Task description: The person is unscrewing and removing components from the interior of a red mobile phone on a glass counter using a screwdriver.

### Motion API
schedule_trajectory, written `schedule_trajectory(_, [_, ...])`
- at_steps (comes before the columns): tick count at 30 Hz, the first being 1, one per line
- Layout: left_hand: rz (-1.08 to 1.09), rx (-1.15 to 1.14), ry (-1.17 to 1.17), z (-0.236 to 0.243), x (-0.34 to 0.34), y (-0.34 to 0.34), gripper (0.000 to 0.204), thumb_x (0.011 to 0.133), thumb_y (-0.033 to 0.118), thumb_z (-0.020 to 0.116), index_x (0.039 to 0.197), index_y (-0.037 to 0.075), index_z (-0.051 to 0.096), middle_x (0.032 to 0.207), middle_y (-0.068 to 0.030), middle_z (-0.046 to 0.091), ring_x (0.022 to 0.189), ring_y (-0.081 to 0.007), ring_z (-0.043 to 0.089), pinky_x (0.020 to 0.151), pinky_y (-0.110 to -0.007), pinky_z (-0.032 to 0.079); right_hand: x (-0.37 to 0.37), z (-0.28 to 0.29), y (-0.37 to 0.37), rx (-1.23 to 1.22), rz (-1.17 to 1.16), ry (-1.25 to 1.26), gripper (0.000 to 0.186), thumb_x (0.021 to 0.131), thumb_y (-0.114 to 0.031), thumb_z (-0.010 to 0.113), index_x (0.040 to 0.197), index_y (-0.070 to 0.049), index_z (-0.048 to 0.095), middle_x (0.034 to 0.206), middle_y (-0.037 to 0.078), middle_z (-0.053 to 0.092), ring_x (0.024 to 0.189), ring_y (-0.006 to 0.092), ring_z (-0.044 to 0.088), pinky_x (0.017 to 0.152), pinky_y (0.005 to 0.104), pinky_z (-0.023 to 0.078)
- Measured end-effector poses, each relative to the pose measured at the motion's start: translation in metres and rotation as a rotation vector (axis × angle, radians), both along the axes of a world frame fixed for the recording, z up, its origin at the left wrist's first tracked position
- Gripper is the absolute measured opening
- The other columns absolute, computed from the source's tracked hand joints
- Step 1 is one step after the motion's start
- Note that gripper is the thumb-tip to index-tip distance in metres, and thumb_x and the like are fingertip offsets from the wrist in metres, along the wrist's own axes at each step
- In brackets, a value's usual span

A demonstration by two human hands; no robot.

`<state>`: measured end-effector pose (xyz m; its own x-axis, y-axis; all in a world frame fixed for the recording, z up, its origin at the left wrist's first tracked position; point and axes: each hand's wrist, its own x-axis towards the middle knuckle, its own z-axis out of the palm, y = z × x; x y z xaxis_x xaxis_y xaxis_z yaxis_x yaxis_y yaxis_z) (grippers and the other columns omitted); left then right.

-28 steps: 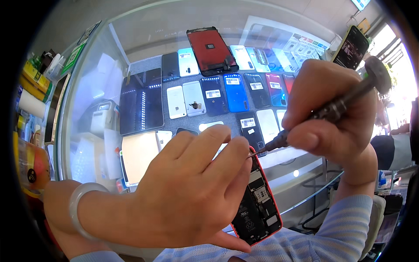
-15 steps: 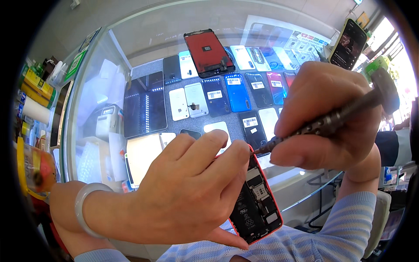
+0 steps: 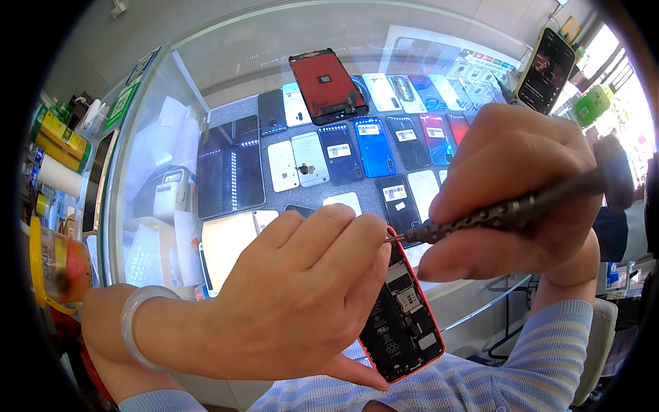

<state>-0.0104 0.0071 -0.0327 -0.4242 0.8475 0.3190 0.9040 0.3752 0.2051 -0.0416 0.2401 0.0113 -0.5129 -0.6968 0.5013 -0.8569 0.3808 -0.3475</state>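
My left hand (image 3: 309, 295) is closed around an opened phone (image 3: 403, 323) with a red frame, its thumb along the lower left edge. The phone's black battery and circuit parts lie bare, and my fingers hide its upper left part. Between thumb and fingers of my right hand (image 3: 515, 192) is a dark screwdriver (image 3: 508, 209) with a dimpled grip, held at a slant. Its thin tip reaches the upper end of the phone, close to my left fingertips. Whether the tip sits in a screw cannot be told.
Beyond my hands is a glass display case (image 3: 226, 89) with rows of phones inside. A detached screen assembly (image 3: 329, 86) with a red back lies on its glass. A lit phone (image 3: 547, 72) stands at the far right. Bottles and a yellow-rimmed container (image 3: 58, 268) crowd the left side.
The screwdriver and my right hand have shifted slightly left and down, and the tip has moved a little left along the phone's top. My left hand keeps its hold with barely any movement.
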Motion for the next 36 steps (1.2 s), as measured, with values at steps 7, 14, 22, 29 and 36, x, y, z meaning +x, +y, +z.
schedule_trajectory(7, [-0.016, -0.020, -0.052, -0.002, 0.000, 0.002, 0.086, 0.058, 0.062, 0.062, 0.099, -0.014, 0.061, 0.101, -0.0170, 0.052, 0.086, -0.0242, 0.049, 0.062, -0.031, 0.040, 0.011, 0.006, -0.001, 0.045, -0.065, -0.038, 0.042, 0.053, -0.031, 0.093, 0.080, -0.008, 0.071, 0.070, 0.004, 0.065, 0.061, 0.0183, 0.061, 0.050, 0.0296, 0.045])
schedule_trajectory(14, [-0.010, -0.006, -0.019, -0.005, 0.001, 0.000, 0.079, 0.056, 0.061, 0.064, 0.091, -0.011, 0.063, 0.096, -0.0129, 0.050, 0.082, -0.0223, 0.047, 0.060, -0.031, 0.037, -0.008, -0.006, 0.013, -0.056, 0.011, -0.014, 0.039, 0.067, -0.038, 0.084, 0.081, -0.005, 0.068, 0.067, 0.002, 0.061, 0.058, 0.0150, 0.056, 0.049, 0.0266, 0.040])
schedule_trajectory(22, [0.007, -0.112, 0.018, 0.005, 0.003, 0.002, 0.093, 0.060, 0.072, 0.068, 0.101, -0.010, 0.062, 0.099, -0.0161, 0.053, 0.088, -0.0311, 0.055, 0.073, -0.040, 0.048, -0.058, 0.033, 0.070, 0.214, -0.560, -0.027, 0.034, 0.096, -0.039, 0.059, 0.086, -0.006, 0.062, 0.060, -0.001, 0.048, 0.045, 0.0052, 0.045, 0.044, 0.0210, 0.032])
schedule_trajectory(29, [0.009, -0.073, 0.065, 0.003, 0.002, 0.004, 0.095, 0.058, 0.073, 0.071, 0.100, -0.012, 0.062, 0.097, -0.0162, 0.054, 0.086, -0.0305, 0.056, 0.073, -0.039, 0.047, -0.078, 0.017, 0.070, 0.324, -0.739, -0.016, 0.025, 0.090, -0.027, 0.068, 0.094, -0.002, 0.066, 0.067, 0.006, 0.060, 0.056, 0.0111, 0.057, 0.052, 0.0246, 0.044])
schedule_trajectory(36, [0.000, -0.076, 0.104, 0.005, 0.003, 0.007, 0.098, 0.055, 0.075, 0.072, 0.098, -0.012, 0.063, 0.096, -0.0159, 0.054, 0.086, -0.0304, 0.055, 0.072, -0.039, 0.046, -0.119, -0.014, 0.081, 0.414, -0.723, 0.107, 0.030, 0.082, -0.026, 0.075, 0.098, -0.001, 0.070, 0.078, 0.014, 0.068, 0.064, 0.0198, 0.063, 0.060, 0.0330, 0.049])
